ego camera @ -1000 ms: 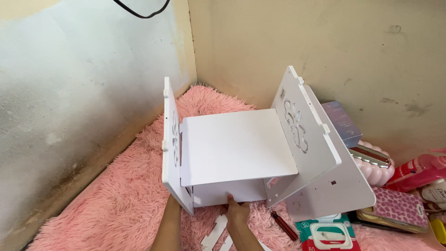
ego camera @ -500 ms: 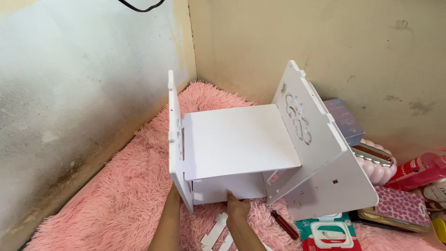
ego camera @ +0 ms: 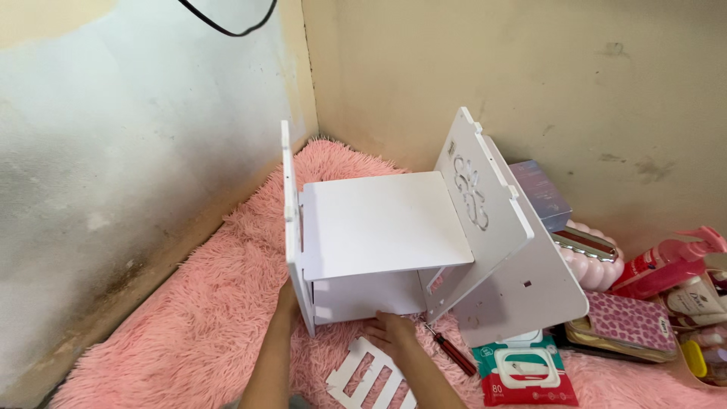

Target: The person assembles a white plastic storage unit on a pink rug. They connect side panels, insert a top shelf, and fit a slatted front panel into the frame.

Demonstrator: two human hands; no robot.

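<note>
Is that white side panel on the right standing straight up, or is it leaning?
Leaning. The right side panel tilts outward, its top away from the shelf board, while the left side panel stands nearly upright on the pink rug.

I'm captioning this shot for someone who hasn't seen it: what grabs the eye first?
A half-built white shelf unit stands on a fluffy pink rug in a room corner, its right side panel leaning outward. Both hands, left hand and right hand, touch its lower front edge; a red-handled screwdriver lies alongside.
</note>
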